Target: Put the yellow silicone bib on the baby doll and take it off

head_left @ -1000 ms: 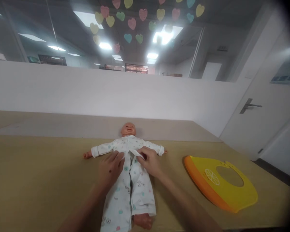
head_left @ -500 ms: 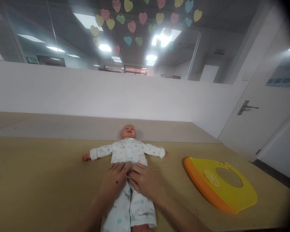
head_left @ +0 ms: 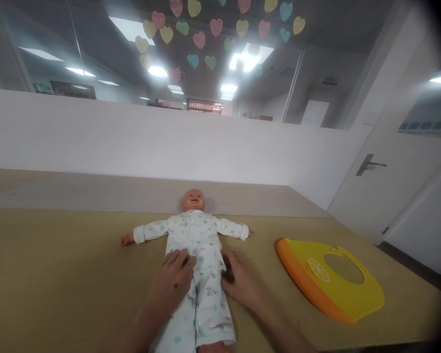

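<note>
A baby doll (head_left: 193,200) lies on its back on the tan table (head_left: 59,274), arms spread, dressed in a white patterned romper (head_left: 200,274). My left hand (head_left: 174,279) rests on the romper at the doll's waist, fingers curled against the cloth near the front opening. My right hand (head_left: 238,282) lies at the doll's right hip, fingers bent and pressed against the edge of the cloth. Whether either hand pinches the fabric is hard to make out.
A yellow and orange silicone bib (head_left: 330,284) lies on the table to the right of the doll. A white partition wall (head_left: 132,137) runs behind the table. A white door with a lever handle (head_left: 369,164) stands at right.
My hands slid from the doll's chest down to its waist and then apart, the right one moving out to the hip. The tie at the chest is no longer held.
</note>
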The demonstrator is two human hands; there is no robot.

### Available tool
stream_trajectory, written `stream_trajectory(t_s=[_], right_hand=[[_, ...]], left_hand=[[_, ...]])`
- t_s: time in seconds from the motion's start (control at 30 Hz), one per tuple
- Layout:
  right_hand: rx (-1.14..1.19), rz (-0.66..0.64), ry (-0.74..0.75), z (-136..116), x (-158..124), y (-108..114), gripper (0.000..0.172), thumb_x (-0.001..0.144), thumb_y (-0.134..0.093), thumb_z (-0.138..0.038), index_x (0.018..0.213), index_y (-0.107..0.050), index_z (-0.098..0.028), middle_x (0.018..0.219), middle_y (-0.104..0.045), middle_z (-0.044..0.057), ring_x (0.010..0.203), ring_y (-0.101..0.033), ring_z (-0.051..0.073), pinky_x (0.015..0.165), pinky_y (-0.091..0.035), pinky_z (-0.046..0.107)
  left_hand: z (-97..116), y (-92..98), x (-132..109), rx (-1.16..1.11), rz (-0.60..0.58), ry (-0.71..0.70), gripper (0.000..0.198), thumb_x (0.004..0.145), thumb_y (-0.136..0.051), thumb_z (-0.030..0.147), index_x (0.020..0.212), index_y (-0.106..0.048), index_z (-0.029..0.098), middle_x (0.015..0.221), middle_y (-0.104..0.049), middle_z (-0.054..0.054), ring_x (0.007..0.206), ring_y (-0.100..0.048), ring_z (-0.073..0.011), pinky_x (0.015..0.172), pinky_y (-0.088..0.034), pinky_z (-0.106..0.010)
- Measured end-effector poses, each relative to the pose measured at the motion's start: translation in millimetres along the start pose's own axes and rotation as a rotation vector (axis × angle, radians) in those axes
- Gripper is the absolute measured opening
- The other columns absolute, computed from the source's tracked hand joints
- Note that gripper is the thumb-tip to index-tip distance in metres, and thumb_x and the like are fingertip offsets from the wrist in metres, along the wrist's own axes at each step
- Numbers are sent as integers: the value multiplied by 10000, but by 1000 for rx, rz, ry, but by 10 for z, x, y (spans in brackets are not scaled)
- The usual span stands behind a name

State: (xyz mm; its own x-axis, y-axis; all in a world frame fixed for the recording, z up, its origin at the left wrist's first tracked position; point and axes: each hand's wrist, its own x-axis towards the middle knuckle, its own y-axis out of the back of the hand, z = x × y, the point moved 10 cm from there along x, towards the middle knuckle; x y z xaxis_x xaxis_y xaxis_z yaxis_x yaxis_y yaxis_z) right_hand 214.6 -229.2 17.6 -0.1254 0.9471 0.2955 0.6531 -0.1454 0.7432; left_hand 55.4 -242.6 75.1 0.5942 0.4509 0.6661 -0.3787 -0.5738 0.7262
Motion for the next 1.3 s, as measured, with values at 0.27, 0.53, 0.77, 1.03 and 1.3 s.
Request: stream_trajectory(t_s=[0.27, 0.53, 0.77, 1.03, 1.3], right_hand=[[-475, -92, -191, 102, 255, -224, 324, 788, -467, -99, 1061, -633, -152, 1060, -704, 122, 964, -673, 276, 709, -435, 305], [-148, 5, -124, 185, 276, -241, 193, 761, -513, -109, 808, -689, -170, 952, -748, 71, 853, -689, 201, 641, -362, 231], [-52, 30, -184, 276, 246, -202, 250, 744, -489, -63, 843, -696, -164, 912, -752, 66, 806, -665, 190, 661, -363, 220], [-110, 41, -262, 168, 156, -129, 248, 825, -505, -153, 997, -683, -168, 965, -748, 85, 835, -676, 205, 664, -386, 243], [-156, 26, -270, 104, 213, -221, 195, 802, -520, -149, 745, -707, -146, 875, -758, 129, 777, -702, 249, 594, -354, 260]], left_hand=[[-125, -8, -29, -98, 34, 38, 199, 842, -475, 27, 882, -579, 192, 827, -567, -28, 786, -517, -185, 725, -438, -333], [60, -22, 122, -83, 2, 43, 138, 757, -599, 169, 891, -620, 197, 907, -606, -64, 875, -554, -255, 818, -454, -445], [-163, 98, 21, -296, 77, 156, 211, 859, -533, 210, 1058, -599, 233, 1071, -616, -70, 998, -580, -234, 887, -480, -404], [-1160, -478, -914, -294, -247, 662, 495, 752, -535, 294, 1233, -568, 180, 1225, -552, -146, 1151, -518, -342, 969, -431, -514], [-729, -498, -658, -112, -267, 513, 311, 829, -440, 166, 1037, -670, 143, 1105, -631, -191, 977, -609, -315, 790, -495, -432]])
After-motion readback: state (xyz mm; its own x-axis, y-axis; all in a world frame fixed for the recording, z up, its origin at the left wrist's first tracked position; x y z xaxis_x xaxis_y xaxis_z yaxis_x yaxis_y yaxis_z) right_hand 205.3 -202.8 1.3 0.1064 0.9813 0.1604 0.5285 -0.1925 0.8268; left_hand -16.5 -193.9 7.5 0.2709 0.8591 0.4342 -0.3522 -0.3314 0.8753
